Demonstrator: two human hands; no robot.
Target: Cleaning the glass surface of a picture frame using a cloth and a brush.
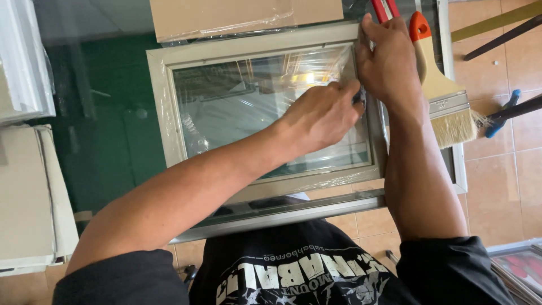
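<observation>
Film-wrapped grey aluminium window frame, likely rigid with fragile glass: left hand pinches its slippery film, right hand fingers press the edge.

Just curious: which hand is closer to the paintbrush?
Right. The right hand lies right beside the paintbrush handle; the left hand is farther off, over the window frame.
</observation>
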